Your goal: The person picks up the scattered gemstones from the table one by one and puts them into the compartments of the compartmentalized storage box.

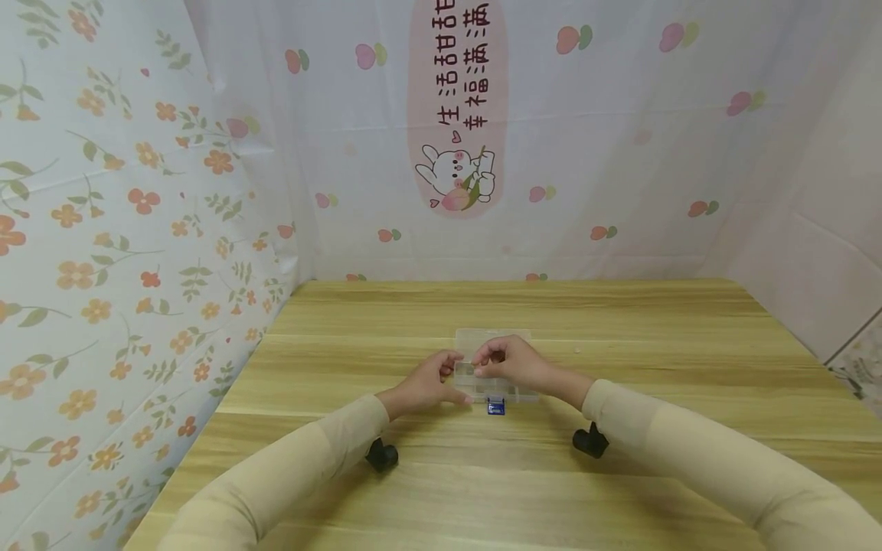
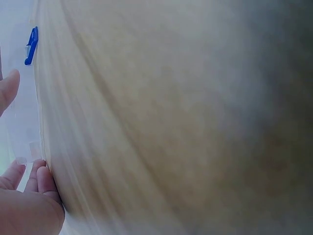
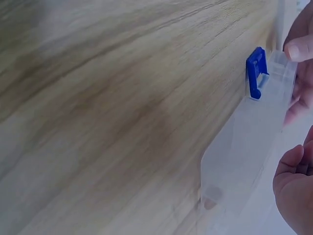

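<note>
Clear plastic compartment box (image 1: 493,366) lying near centre of wooden table (image 1: 620,459), blue latch (image 1: 495,407) facing the person. Left hand (image 1: 429,380) gripping left end, fingers (image 2: 36,177) curled against its edge. Right hand (image 1: 513,362) curled over top, pinching the box.

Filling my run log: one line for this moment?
left hand on clear box | right hand on box | blue latch near edge | wooden table
</note>
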`<state>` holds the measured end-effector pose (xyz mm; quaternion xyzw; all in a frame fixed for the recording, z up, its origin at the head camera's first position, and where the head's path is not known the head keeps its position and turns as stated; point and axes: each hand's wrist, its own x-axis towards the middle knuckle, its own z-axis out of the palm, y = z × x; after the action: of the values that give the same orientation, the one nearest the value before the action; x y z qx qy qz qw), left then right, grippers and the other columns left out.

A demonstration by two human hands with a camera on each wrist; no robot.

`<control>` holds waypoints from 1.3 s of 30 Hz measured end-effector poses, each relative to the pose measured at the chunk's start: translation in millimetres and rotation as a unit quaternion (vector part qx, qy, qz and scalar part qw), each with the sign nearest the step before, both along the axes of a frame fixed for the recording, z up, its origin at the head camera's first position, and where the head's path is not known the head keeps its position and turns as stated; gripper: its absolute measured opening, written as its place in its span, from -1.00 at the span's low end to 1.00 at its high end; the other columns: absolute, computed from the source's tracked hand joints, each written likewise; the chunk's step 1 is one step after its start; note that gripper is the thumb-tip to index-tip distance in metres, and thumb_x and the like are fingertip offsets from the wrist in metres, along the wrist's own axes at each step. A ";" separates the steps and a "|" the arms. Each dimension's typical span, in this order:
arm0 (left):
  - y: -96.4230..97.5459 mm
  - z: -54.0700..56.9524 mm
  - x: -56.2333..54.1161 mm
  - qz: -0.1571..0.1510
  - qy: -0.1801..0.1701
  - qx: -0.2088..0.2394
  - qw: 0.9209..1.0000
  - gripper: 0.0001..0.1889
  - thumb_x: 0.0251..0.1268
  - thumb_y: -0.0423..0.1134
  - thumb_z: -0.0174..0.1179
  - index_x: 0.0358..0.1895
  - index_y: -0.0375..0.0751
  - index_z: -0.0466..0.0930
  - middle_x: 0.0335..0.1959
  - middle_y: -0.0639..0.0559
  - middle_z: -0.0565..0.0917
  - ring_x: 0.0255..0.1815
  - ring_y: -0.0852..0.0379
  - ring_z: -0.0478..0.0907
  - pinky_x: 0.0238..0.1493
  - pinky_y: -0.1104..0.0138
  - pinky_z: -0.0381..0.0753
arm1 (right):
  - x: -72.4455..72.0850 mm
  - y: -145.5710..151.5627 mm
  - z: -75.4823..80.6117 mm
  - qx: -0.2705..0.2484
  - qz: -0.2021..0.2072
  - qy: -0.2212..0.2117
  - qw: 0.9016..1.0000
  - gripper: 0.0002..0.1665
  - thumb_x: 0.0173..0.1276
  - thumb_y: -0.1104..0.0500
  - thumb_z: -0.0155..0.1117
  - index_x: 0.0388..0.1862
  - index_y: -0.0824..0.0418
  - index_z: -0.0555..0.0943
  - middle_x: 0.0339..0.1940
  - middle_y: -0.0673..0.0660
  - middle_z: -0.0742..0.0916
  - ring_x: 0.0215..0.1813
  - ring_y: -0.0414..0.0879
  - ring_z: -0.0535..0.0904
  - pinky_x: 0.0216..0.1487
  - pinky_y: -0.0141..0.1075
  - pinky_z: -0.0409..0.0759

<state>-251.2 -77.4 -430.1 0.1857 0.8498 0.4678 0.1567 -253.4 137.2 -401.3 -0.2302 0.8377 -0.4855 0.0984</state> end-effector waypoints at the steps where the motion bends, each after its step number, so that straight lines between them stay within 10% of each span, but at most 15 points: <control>1: 0.1 0.1 -0.1 0.000 0.000 0.000 1.000 -0.19 0.00 -0.17 0.52 0.34 -0.23 0.33 0.13 -0.06 0.43 0.11 0.01 0.35 0.19 0.11 0.35 | -0.5 -1.3 -0.7 0.002 0.002 0.003 1.000 -0.82 0.26 0.29 0.39 -0.20 0.38 0.67 -0.35 0.07 0.67 -0.41 -0.13 0.38 -0.40 -0.36 0.38; 39: -1.2 0.6 0.7 -0.013 0.005 0.015 1.000 -0.25 -0.01 -0.20 0.51 0.29 -0.16 0.37 0.13 -0.01 0.44 0.10 0.02 0.34 0.15 0.11 0.35 | -1.9 -23.3 -3.3 0.087 0.047 0.054 0.994 -0.88 0.16 0.26 0.48 -0.33 0.21 0.70 -0.28 0.01 0.61 -0.33 -0.13 0.39 -0.31 -0.31 0.44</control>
<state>-250.5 -78.6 -429.5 0.2016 0.8408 0.4775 0.1562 -255.3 114.0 -404.6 -0.2861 0.8691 -0.3920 0.0956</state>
